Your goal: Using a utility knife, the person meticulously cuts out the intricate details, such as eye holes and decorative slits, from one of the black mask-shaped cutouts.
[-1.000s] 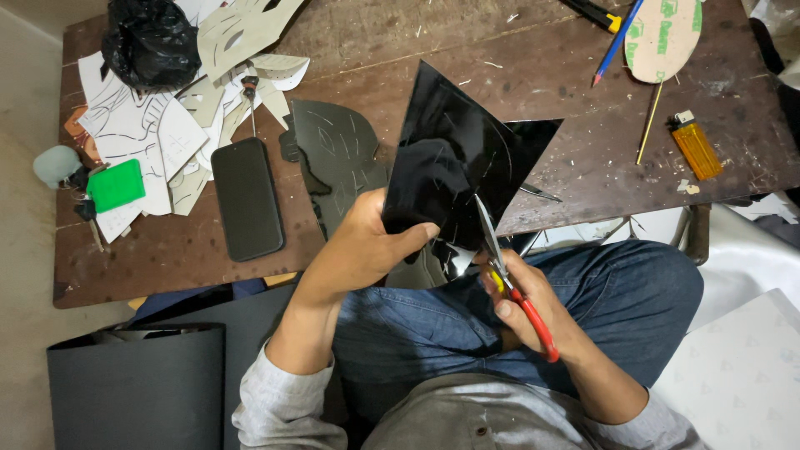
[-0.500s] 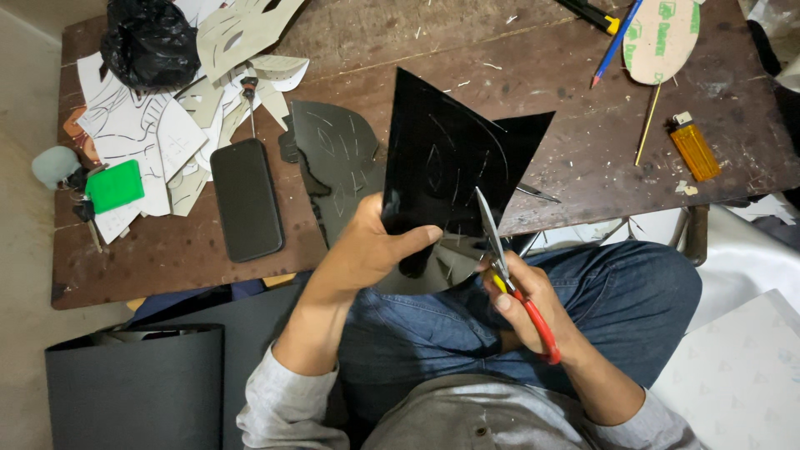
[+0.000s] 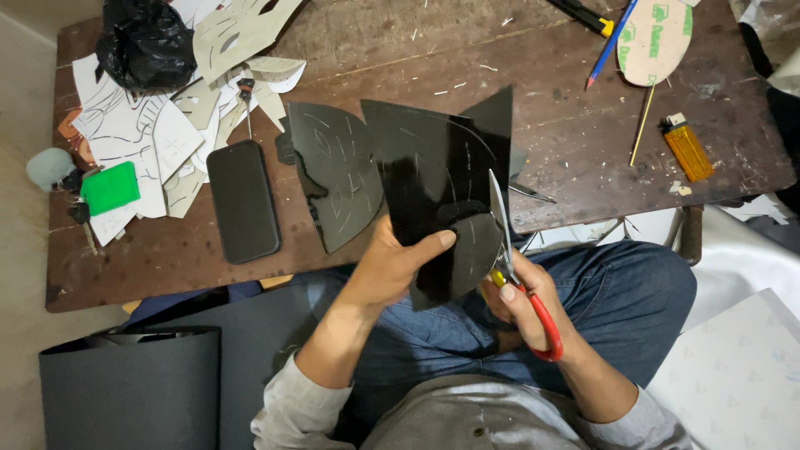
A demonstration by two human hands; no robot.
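Cutting black sheet [image 3: 433, 175] edge, scissors [image 3: 512, 258] in right hand [image 3: 521, 304].

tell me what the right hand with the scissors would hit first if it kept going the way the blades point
The right hand aims the scissors up and away, along the black sheet that the left hand holds. The blades already sit at the sheet's edge, so they would meet more sheet first; beyond it, probably the table.

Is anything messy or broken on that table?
Nothing looks broken. The mess is the heap of paper cut-outs spread unevenly over the table's left end, and small pale scraps dotted across the wood. The left hand holds a black sheet; the right hand works red-handled scissors.
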